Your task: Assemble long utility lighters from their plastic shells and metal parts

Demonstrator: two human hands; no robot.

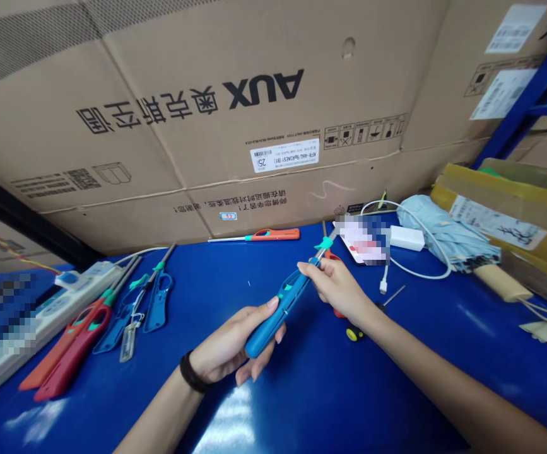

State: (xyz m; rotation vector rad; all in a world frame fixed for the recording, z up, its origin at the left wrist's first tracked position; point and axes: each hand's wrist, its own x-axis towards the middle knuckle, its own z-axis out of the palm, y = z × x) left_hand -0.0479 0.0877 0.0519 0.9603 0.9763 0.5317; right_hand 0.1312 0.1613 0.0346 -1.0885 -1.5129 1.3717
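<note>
A blue long-nosed lighter (277,315) is held slanting above the blue table, its metal tube pointing up and right. My left hand (235,340) wraps round the lower handle, thumb lying along the side. With thumb and fingers, my right hand (332,284) pinches the front of the handle, just below a green piece (323,243) on the tube. Partly behind my right hand lies another orange lighter, mostly hidden. A screwdriver (354,333) with a yellow and black handle rests close to my right wrist.
At left lie red (77,353) and orange lighters (60,343), opened blue lighter shells (158,301), a clear fuel tank (128,340) and a white power strip (60,315). An orange lighter (276,234) lies before the large carton (159,157). Rightward are a phone (361,243), white charger (406,238) and folded umbrella (443,230).
</note>
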